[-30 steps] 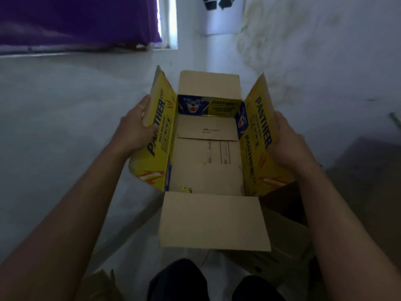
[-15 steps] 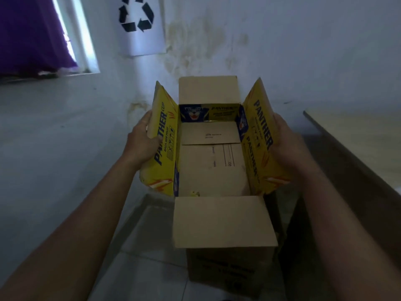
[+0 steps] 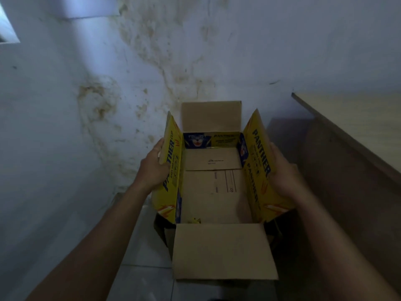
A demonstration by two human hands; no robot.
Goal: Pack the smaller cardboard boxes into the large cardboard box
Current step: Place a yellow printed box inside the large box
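Stained wall (image 3: 152,61) behind; both hands, left hand (image 3: 153,170) and right hand (image 3: 282,170), fingers clasping the open box (image 3: 214,192) by its yellow side flaps, above the floor. Interior empty: packing not yet begun

"PANTHER" on both yellow side flaps (image 3: 259,155) of cardboard box (image 3: 214,192)

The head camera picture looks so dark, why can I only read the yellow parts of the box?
Head view: the room is dim, with pale light only at the upper left of the wall; the box has bright yellow flaps that stand out, while the small print on its brown floor is soft and blurry.
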